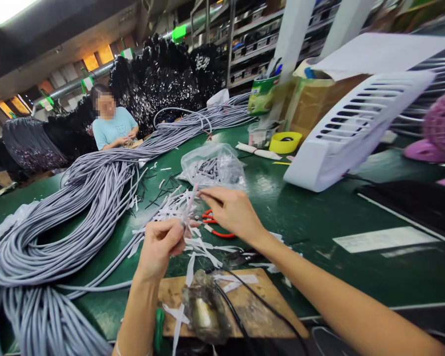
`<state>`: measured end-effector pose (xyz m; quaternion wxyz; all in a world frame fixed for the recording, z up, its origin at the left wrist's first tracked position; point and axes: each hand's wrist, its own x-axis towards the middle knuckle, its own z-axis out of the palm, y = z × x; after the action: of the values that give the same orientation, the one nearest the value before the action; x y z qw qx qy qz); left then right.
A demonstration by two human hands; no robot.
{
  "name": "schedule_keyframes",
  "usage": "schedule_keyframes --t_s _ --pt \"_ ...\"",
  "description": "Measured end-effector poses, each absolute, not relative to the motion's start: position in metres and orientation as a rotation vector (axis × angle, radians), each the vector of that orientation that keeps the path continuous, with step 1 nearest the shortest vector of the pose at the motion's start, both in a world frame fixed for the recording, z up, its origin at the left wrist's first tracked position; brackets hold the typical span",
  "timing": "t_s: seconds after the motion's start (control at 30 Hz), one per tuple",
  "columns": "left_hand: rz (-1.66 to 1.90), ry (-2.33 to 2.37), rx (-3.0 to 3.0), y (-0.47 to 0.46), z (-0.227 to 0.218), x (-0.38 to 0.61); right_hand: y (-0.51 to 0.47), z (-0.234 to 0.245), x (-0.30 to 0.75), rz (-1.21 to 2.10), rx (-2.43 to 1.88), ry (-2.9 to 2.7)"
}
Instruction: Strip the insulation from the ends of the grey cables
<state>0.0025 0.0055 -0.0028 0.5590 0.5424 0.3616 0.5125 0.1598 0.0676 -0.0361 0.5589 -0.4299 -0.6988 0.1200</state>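
Observation:
My left hand (pixel 163 242) is closed in a pinch on the end of a grey cable, mostly hidden by the fingers. A grey cable (pixel 104 286) runs from the left toward my left wrist. Just to the right and a little higher, my right hand (pixel 234 210) pinches the tip of a thin pale strip (pixel 190 201) that rises from the left fingertips. White paper-like strips (pixel 176 205) lie scattered behind and under both hands. Red-handled pliers (pixel 222 233) rest on the table, partly behind my right hand.
A large bundle of grey cables (pixel 77 183) curves across the green table (pixel 259 212). Beyond my hands sits a clear bag of small grey parts (pixel 213 168). A wooden board (pixel 259 301) with a metal device (pixel 205 311) is in front. A white fan (pixel 341 143) stands right; a person (pixel 113 121) sits opposite.

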Motion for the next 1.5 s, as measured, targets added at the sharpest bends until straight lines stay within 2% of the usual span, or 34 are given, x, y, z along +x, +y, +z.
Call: schedule_keyframes --t_s 0.13,0.23,0.3,0.47,0.6,0.67,0.77,0.83,0.97,1.07,1.27,1.5 --pt "1.474 0.963 1.448 0.005 -0.007 0.004 0.062 -0.025 0.166 0.443 -1.038 -1.409" --pt "1.571 1.028 1.479 0.006 -0.010 0.007 0.044 -0.018 0.159 0.744 -0.810 -1.496" --pt "1.599 1.056 1.488 0.006 -0.012 0.009 0.034 -0.017 0.153 0.823 -0.736 -1.589" --pt "1.578 1.114 1.493 0.007 -0.013 0.011 0.026 -0.021 0.148 0.560 -0.829 -1.630" --pt "1.609 1.167 1.429 0.009 -0.014 0.012 0.023 -0.021 0.150 0.358 -0.675 -1.748" --pt "1.618 1.192 1.438 0.010 -0.015 0.012 0.020 -0.020 0.151 0.330 -0.528 -1.831" --pt "1.607 1.225 1.464 0.010 -0.015 0.011 0.015 -0.018 0.153 0.457 -0.364 -1.925" --pt "1.603 1.227 1.465 0.010 -0.015 0.011 0.014 -0.019 0.153 0.557 -0.427 -1.822" --pt "1.590 1.192 1.477 0.009 -0.017 0.013 0.023 -0.026 0.149 0.694 -0.830 -1.346" --pt "1.545 1.195 1.481 0.009 -0.017 0.015 0.030 -0.028 0.144 0.829 -0.910 -1.431" --pt "1.487 1.181 1.329 0.009 -0.014 0.017 0.025 -0.025 0.146 0.492 -0.776 -1.687" --pt "1.521 1.147 1.332 0.012 -0.016 0.015 0.019 -0.026 0.149 0.134 -0.336 -2.065"
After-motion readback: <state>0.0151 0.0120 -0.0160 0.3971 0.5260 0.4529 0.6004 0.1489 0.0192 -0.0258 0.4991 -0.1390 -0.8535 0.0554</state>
